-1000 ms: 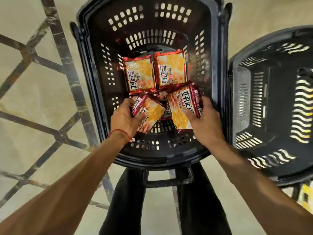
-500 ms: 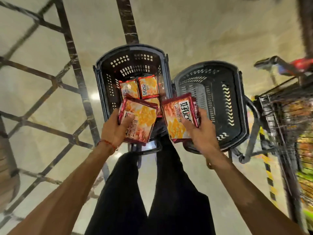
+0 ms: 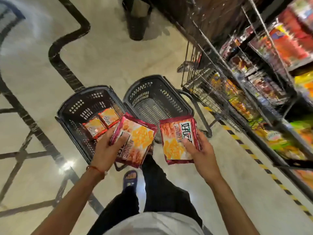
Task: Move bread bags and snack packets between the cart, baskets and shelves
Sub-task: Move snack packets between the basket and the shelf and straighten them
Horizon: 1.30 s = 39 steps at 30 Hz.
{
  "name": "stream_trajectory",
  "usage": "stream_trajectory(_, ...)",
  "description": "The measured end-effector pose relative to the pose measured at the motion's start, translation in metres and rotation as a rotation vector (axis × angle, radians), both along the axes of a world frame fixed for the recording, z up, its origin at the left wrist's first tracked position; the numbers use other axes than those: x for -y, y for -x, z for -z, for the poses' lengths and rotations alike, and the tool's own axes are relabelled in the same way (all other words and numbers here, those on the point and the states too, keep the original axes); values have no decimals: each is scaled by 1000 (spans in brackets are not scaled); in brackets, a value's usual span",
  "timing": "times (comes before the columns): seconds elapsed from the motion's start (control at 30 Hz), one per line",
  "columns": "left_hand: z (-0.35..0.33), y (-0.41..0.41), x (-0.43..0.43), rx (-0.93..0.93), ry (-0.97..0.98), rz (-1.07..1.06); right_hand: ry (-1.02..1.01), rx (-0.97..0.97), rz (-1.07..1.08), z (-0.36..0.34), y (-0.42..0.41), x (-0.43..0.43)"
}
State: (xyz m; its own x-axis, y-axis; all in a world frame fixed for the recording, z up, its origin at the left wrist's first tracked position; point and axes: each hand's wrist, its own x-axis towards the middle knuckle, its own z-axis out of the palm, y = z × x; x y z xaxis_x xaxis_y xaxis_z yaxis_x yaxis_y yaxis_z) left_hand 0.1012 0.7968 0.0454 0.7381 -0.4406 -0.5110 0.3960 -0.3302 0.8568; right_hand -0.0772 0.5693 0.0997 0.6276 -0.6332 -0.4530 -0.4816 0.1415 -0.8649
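My left hand [image 3: 105, 150] grips a red and orange snack packet [image 3: 137, 138], thumb on its face, above the near rim of the left black basket [image 3: 67, 114]. Two more of the same packets [image 3: 101, 122] lie flat on that basket's bottom. My right hand [image 3: 201, 153] holds another packet [image 3: 176, 139] of the same kind by its right edge, in front of the right black basket [image 3: 184, 106], which looks bare inside. Both packets are lifted clear of the baskets at about waist height.
A wire cart [image 3: 208, 92] stands just right of the baskets. Store shelves [image 3: 274, 68] packed with colourful packets run along the right side, with yellow-black floor tape [image 3: 264, 167] before them. A dark bin [image 3: 137, 22] stands far ahead. My legs and sandal [image 3: 130, 180] are below the hands.
I have straightened up and lifted both packets out of the left basket. The view has risen and swung right, bringing the cart and shelves into sight.
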Motion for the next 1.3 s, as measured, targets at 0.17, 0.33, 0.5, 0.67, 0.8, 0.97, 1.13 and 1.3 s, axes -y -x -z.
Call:
stream_trajectory(0.17,-37,43,26,79,22,163,57,6,279,-40,90,-7)
stream_trajectory(0.33,-64,104,72,74,53,390,69,68,528,-54,190,-5)
stream_trajectory(0.5,-85,200,136,65,91,538,84,152,725,-53,309,2)
stream_trajectory(0.67,-91,323,199,103,81,632,86,198,857,-53,445,22)
stream_trajectory(0.8,-96,433,247,123,61,728,104,205,949,-54,552,37)
stream_trajectory(0.97,-104,564,304,30,61,820,149,164,1041,-56,669,61)
stream_trajectory(1.13,-116,664,372,-20,23,982,177,144,1186,-61,762,92)
stream_trajectory(1.3,-119,755,462,-22,36,1151,208,100,1348,-64,846,140)
